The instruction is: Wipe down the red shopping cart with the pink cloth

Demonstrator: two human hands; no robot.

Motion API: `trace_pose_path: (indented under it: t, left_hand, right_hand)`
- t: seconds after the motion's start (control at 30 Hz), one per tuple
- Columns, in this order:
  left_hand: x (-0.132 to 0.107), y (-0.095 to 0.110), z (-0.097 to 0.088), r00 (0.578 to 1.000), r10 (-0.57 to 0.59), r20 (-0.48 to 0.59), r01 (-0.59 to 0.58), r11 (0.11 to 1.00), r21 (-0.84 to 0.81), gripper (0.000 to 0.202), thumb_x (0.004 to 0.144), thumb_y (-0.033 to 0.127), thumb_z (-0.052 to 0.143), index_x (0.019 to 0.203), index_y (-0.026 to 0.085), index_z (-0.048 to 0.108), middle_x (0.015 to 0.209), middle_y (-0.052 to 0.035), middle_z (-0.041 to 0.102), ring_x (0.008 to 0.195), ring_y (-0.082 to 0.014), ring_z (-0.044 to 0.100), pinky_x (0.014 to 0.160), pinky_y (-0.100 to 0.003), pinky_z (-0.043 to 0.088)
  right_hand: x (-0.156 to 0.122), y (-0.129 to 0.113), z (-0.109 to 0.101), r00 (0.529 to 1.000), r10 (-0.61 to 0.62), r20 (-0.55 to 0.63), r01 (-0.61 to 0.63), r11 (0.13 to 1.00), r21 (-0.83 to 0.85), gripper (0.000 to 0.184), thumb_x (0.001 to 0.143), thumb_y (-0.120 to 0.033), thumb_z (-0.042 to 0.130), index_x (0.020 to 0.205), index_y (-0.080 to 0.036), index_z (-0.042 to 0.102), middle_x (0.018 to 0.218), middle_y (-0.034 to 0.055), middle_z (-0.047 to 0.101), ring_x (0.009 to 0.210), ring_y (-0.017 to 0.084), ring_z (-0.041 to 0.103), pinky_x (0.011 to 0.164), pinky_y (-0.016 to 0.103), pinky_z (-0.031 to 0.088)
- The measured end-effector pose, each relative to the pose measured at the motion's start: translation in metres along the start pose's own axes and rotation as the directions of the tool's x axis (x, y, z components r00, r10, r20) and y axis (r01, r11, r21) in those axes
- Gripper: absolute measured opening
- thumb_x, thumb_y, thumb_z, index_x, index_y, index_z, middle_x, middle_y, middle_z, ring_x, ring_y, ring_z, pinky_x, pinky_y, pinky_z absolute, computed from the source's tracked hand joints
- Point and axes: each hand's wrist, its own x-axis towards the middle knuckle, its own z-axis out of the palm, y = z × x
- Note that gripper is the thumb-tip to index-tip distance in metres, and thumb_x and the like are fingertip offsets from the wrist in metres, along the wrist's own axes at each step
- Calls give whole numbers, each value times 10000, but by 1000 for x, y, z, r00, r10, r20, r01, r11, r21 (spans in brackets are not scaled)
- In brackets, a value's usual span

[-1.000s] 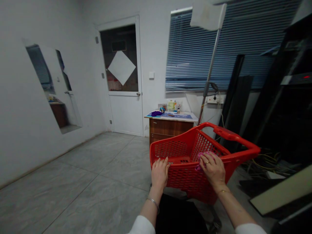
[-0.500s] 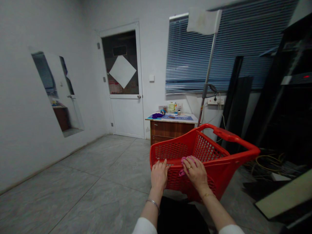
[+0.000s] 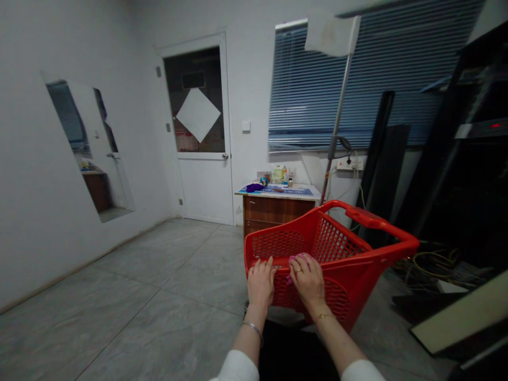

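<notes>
A red plastic shopping cart [image 3: 357, 275] with perforated sides stands right in front of me. My left hand [image 3: 261, 283] grips the near top rim close to its left corner, fingers curled over the edge. Farther right on that same rim, my right hand [image 3: 308, 280] presses a pink cloth [image 3: 291, 260] against the edge. Most of the cloth is hidden under my fingers; bits of it show at the left and above the knuckles. The cart's handle [image 3: 381, 225] rises at the right.
Behind the cart is a wooden cabinet [image 3: 273, 209] with a purple cloth [image 3: 254, 188] and small bottles on top. A pole with a white flag [image 3: 331, 36] leans beside it. Cables [image 3: 432, 264] and a pale board [image 3: 456, 323] lie at the right. A door [image 3: 204, 185] is at the back.
My right hand has slid left along the rim with the pink cloth, closer to my left hand. My left hand stays on the rim near the corner.
</notes>
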Motion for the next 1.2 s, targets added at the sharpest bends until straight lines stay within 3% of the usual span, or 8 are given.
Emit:
trace_pose_path:
  t: [0.17, 0.4, 0.5, 0.6, 0.8, 0.9, 1.0, 1.2]
  left_hand:
    - [3, -7, 0, 1000, 22, 8, -22, 1000, 20, 373, 998, 300, 434, 1356, 248, 523, 1172, -75, 672, 1157, -239, 562, 927, -390, 458]
    - [6, -1, -1, 1000, 9, 20, -9, 1000, 7, 366, 993, 311, 458, 1347, 255, 530, 1144, -59, 677, 1124, -227, 570, 909, -370, 458]
    - [7, 1, 1, 1000, -6, 19, 6, 1000, 12, 373, 998, 316, 446, 1358, 253, 519, 1164, -62, 673, 1139, -239, 560, 923, -386, 447]
    - [8, 1, 4, 1000, -12, 12, 11, 1000, 19, 374, 1000, 319, 439, 1360, 255, 518, 1163, -63, 672, 1151, -248, 552, 934, -395, 437]
    - [9, -2, 7, 1000, -5, -5, 5, 1000, 30, 369, 1005, 314, 430, 1359, 254, 516, 1124, -63, 665, 1094, -223, 563, 922, -375, 431]
    - [9, -3, 6, 1000, 12, 7, -12, 999, 39, 369, 1006, 318, 427, 1356, 247, 517, 1077, -62, 665, 1037, -211, 576, 890, -354, 435]
    - [9, -4, 4, 1000, 9, 28, -10, 999, 43, 374, 1005, 331, 432, 1359, 242, 515, 1012, -54, 664, 971, -198, 589, 856, -337, 436]
    - [10, -1, 4, 999, -16, 47, 14, 999, 43, 382, 1002, 352, 446, 1368, 264, 509, 980, -39, 667, 946, -199, 592, 834, -338, 431]
  right_hand:
    - [6, -13, 6, 998, -53, 24, 53, 998, 21, 236, 895, -222, 543, 1096, -236, 666, 1081, 48, 681, 1124, 206, 521, 1030, 391, 354]
    - [12, 106, -29, 996, -87, 33, 91, 981, -173, 195, 888, -248, 549, 1018, -219, 691, 1058, 54, 680, 1113, 214, 503, 981, 365, 374]
    - [12, 131, -36, 997, -76, 15, 77, 968, -241, 201, 899, -265, 534, 1017, -203, 685, 1071, 59, 675, 1140, 223, 490, 998, 379, 361]
    - [12, 110, -27, 1000, -30, 2, 30, 973, -229, 196, 911, -255, 515, 1005, -196, 677, 1047, 59, 674, 1124, 222, 495, 1003, 392, 357]
    - [7, 2, 13, 1000, 25, 14, -24, 999, -30, 184, 898, -207, 522, 1009, -209, 669, 1051, 65, 665, 1122, 222, 502, 1023, 414, 347]
    - [6, -22, 22, 999, 32, 15, -32, 999, -5, 194, 897, -207, 530, 1036, -208, 666, 1065, 69, 667, 1125, 227, 506, 1030, 420, 349]
    - [6, -5, 16, 999, -43, 29, 44, 999, -26, 208, 905, -221, 529, 1060, -219, 667, 1071, 63, 671, 1118, 214, 515, 1019, 399, 368]
    - [8, 82, -17, 996, -72, 61, 82, 981, -175, 201, 920, -252, 515, 1021, -208, 683, 1079, 58, 676, 1137, 221, 510, 1033, 393, 366]
